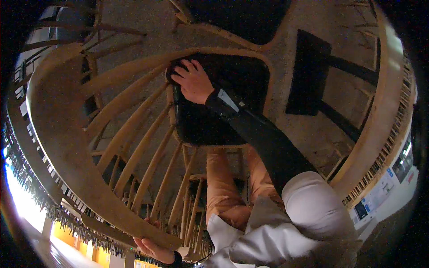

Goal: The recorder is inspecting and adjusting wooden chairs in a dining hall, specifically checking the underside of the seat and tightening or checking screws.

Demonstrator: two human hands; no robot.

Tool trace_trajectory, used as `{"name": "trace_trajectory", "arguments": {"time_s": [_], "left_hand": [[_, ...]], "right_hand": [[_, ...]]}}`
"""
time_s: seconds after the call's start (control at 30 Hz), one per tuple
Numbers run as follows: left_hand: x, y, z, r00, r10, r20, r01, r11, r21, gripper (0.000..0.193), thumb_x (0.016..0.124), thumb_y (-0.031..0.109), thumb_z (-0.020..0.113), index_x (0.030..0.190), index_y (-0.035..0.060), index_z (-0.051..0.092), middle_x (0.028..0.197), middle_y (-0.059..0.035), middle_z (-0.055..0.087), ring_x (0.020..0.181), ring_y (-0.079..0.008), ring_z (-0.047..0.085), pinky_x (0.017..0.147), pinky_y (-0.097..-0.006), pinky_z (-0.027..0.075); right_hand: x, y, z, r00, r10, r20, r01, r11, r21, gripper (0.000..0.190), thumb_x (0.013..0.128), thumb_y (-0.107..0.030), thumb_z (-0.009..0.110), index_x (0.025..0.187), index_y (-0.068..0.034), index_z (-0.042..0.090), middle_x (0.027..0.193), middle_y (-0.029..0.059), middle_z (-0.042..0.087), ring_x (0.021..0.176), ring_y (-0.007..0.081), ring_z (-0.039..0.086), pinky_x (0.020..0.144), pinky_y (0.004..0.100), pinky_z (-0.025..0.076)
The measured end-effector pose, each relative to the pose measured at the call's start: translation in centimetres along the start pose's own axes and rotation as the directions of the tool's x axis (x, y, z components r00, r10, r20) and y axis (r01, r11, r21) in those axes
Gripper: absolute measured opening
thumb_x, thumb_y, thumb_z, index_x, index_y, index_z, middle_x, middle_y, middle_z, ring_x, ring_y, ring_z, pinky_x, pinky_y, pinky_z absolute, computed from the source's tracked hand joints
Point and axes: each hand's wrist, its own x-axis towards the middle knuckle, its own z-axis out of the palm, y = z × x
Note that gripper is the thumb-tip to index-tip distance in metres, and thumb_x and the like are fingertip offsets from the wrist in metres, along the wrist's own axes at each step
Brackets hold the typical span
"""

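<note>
A wooden spindle-back chair with a black seat pad [228,124] stands before me. My left hand [152,248] grips the end of its broad curved top rail [67,134], thumb on the near side and fingertips showing behind. My right hand [194,82] lies over the seat's back corner, where the outer spindles [134,100] meet the wooden seat frame [171,110]. Its fingers are spread and bent over a dark item [170,71], perhaps a cloth, that laps over the frame. The hand covers most of this item, and the dim light blurs its outline.
Another black-seated chair [238,20] stands close beyond the seat. At right is a dark flat panel with two arms [308,73], beside a long curved wooden edge [362,144]. More chairs [67,23] fill the upper left. Bright windows [23,191] show at lower left.
</note>
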Motion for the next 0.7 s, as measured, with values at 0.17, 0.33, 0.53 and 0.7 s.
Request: {"name": "trace_trajectory", "arguments": {"time_s": [0.17,0.33,0.53,0.7], "left_hand": [[0.0,-0.2,-0.6,1.0,0.017,-0.023,-0.017,1.0,-0.024,0.06,0.095,0.044,0.045,0.135,0.0005,0.036,0.119,-0.0245,0.053,0.104,-0.0296,0.058,0.087,-0.0389,0.051],[0.4,0.3,-0.5,0.999,0.002,-0.038,-0.001,1.0,0.026,0.061,0.095,0.045,0.046,0.136,0.0009,0.035,0.12,-0.0239,0.053,0.105,-0.03,0.057,0.085,-0.0378,0.05],[0.3,1.1,-0.1,0.999,0.004,0.051,-0.001,0.998,-0.057,0.062,0.095,0.045,0.047,0.137,0.0015,0.033,0.123,-0.0229,0.051,0.106,-0.0314,0.057,0.087,-0.0393,0.05],[-0.2,0.8,-0.4,0.999,-0.002,-0.034,0.001,0.999,-0.032,0.062,0.094,0.045,0.047,0.137,0.0019,0.034,0.122,-0.0228,0.051,0.104,-0.0308,0.058,0.087,-0.0392,0.05]], "right_hand": [[-2.6,1.2,-1.3,0.989,-0.127,0.075,0.125,0.992,0.028,0.04,0.073,-0.015,0.065,0.113,-0.014,0.06,0.128,0.0065,0.049,0.128,0.032,0.036,0.106,0.0502,0.028],[-12.2,2.2,-5.2,0.959,-0.101,0.264,0.097,0.995,0.027,0.031,0.078,-0.016,0.055,0.108,-0.018,0.063,0.129,0.0045,0.053,0.13,0.0287,0.038,0.11,0.0489,0.027],[-7.9,1.4,-4.2,0.927,-0.185,0.326,0.19,0.982,0.017,0.036,0.08,-0.018,0.055,0.116,-0.016,0.059,0.131,0.0057,0.051,0.13,0.0281,0.037,0.111,0.0464,0.026],[1.2,-1.5,-0.5,0.992,-0.101,0.069,0.101,0.995,0.011,0.043,0.075,-0.02,0.064,0.117,-0.01,0.058,0.129,0.0069,0.05,0.13,0.029,0.035,0.11,0.0481,0.024]]}}
